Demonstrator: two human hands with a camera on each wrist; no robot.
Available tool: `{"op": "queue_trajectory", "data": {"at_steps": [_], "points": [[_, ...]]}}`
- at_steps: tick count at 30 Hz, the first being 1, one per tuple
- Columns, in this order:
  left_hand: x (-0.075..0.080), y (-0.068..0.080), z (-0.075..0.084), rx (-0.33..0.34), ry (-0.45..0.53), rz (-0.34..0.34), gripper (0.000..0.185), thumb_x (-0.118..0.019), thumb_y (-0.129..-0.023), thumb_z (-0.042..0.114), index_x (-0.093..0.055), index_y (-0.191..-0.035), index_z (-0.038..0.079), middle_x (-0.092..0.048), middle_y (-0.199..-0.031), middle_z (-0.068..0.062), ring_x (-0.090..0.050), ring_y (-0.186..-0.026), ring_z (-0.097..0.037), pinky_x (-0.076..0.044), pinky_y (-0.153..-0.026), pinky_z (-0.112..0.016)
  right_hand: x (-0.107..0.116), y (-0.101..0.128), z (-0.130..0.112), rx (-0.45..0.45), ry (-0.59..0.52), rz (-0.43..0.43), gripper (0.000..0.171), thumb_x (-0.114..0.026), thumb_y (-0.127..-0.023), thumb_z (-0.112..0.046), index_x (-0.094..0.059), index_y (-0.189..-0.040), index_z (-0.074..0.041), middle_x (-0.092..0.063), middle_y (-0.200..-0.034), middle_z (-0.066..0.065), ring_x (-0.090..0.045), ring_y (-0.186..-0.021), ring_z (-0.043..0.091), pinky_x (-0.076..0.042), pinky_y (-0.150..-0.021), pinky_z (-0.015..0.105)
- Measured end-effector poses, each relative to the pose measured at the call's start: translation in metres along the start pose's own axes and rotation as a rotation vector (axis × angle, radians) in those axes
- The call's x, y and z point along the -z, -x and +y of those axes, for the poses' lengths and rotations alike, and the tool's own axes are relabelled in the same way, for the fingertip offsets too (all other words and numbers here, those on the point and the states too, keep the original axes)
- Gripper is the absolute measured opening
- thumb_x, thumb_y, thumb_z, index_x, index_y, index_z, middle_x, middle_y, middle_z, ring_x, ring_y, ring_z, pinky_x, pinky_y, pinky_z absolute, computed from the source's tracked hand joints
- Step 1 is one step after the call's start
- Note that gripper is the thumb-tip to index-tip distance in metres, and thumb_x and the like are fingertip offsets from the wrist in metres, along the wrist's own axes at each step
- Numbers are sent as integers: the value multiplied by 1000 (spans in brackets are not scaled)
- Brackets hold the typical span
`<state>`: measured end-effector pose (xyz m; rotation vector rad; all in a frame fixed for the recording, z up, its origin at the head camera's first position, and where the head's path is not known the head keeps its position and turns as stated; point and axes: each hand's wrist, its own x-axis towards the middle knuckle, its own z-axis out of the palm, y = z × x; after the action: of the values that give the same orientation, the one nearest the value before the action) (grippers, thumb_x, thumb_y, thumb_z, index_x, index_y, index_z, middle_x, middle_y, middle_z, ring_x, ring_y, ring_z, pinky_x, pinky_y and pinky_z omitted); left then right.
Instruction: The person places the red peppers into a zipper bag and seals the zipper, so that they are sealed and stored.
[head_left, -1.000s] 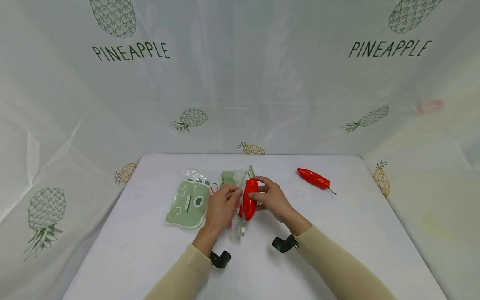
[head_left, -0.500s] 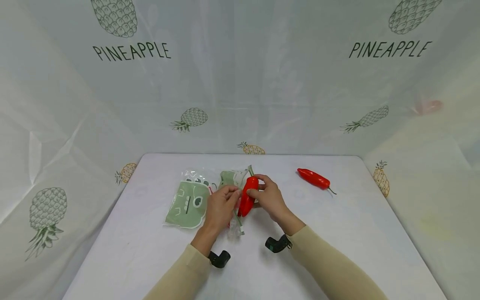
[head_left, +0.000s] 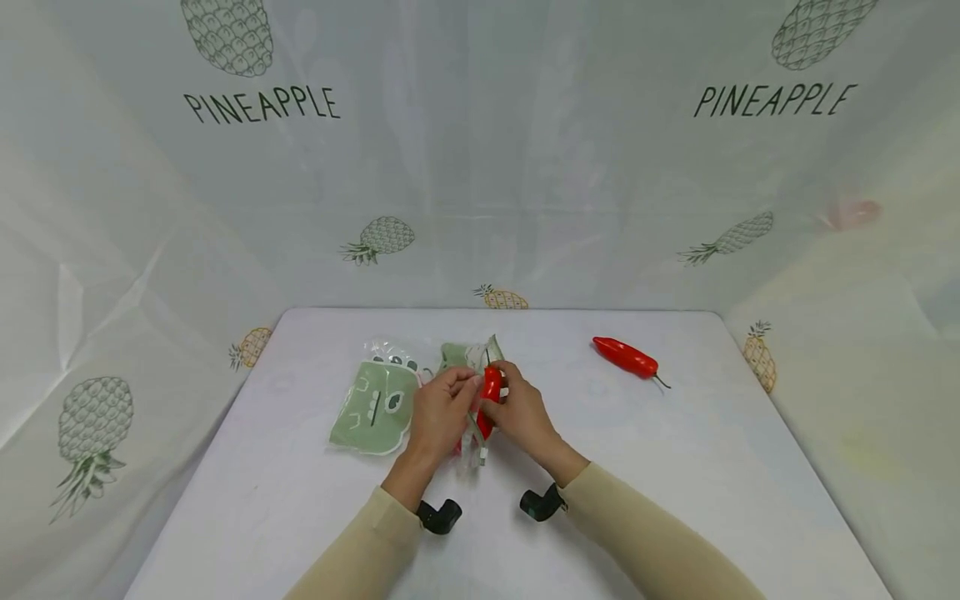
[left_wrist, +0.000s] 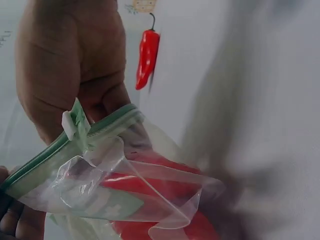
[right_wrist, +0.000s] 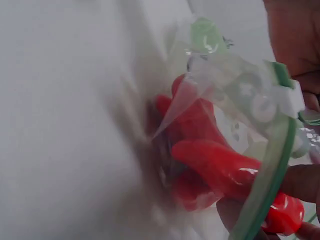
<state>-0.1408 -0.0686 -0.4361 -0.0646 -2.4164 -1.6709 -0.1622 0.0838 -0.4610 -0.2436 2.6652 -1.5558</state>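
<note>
My left hand (head_left: 438, 412) pinches the edge of a clear zip bag (left_wrist: 125, 165) with a green-trimmed mouth. In my right hand (head_left: 528, 421) is a red chili pepper (head_left: 491, 385), gripped between thumb and fingers right at the bag's mouth. Its pointed end shows through the clear plastic in the right wrist view, while the thick end (right_wrist: 286, 214) lies across the green zip edge by my fingers. Other red peppers (right_wrist: 197, 120) are inside the bag, partly hidden by folds. A white slider (right_wrist: 291, 99) sits on the zip.
One more red chili pepper (head_left: 626, 357) lies on the white table (head_left: 675, 467) at the right. Flat on the left is a clear packet with a green monster-face print (head_left: 375, 408). A pineapple-patterned curtain (head_left: 487, 167) stands behind and at both sides.
My right hand has moved left and down with the chili pepper, bringing it to the bag's mouth. My left hand has stayed nearly still on the bag.
</note>
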Motion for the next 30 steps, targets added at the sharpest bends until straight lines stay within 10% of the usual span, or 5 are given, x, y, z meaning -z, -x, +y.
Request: {"op": "queue_trajectory", "data": {"at_steps": [14, 23, 30], "points": [[5, -1, -2, -6, 16, 43, 18, -73, -101, 23, -79, -113, 10, -82, -103, -5, -78, -94, -15, -58, -71, -17, 3, 0, -1, 111, 124, -214, 60, -76, -91, -14, -49, -144, -9, -70, -121, 17, -69, -79, 15, -60, -66, 30], [6, -3, -2, -12, 14, 64, 21, -71, -103, 25, -77, -117, 9, -82, -107, -2, -78, -100, -19, -63, -78, -26, 6, 5, 3, 77, 16, -80, 61, -73, -89, -17, -46, -143, -15, -65, -123, 14, -62, -81, 17, -58, -66, 29], [6, -3, -1, 2, -2, 91, 18, -73, -102, 26, -78, -114, 13, -82, -104, -1, -77, -92, -14, -58, -70, -17, 10, 2, 2, 55, -24, -178, 51, -69, -89, -13, -55, -138, -16, -68, -117, 10, -67, -78, 18, -60, -65, 30]]}}
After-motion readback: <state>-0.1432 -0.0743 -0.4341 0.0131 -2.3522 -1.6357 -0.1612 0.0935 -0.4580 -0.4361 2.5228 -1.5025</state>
